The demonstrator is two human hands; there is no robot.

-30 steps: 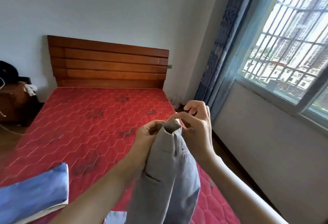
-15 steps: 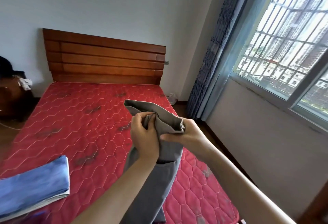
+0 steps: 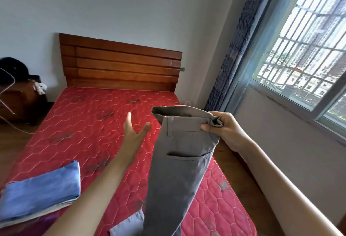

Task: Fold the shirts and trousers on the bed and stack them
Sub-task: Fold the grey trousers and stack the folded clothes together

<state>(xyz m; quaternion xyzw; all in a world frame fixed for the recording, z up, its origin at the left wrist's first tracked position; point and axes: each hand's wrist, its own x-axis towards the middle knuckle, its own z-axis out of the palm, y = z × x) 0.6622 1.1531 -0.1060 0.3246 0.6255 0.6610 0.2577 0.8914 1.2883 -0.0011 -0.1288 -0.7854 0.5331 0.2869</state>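
The left hand (image 3: 133, 134) has let go of the grey trousers (image 3: 179, 162) it gripped half a second ago and now hangs open, fingers spread, above the red mattress (image 3: 89, 127), apart from the cloth. The right hand (image 3: 227, 130) alone holds the garment, thumb and fingers pinched shut on the waistband at the 3 o'clock side of it; the legs hang down toward 6 o'clock, pocket facing the camera, and cover part of the mattress's near end. A folded blue garment (image 3: 40, 189) lies at 8 o'clock on the mattress, near its left edge. A pale grey piece of cloth (image 3: 129, 225) shows at 6 o'clock, partly hidden behind the trousers. The wooden headboard (image 3: 121, 65) closes the bed at 12 o'clock; a cluttered bedside stand (image 3: 20, 99) sits at 9 o'clock, the curtain (image 3: 236, 48) and barred window (image 3: 307, 48) at 2 o'clock. The middle of the mattress lies bare.
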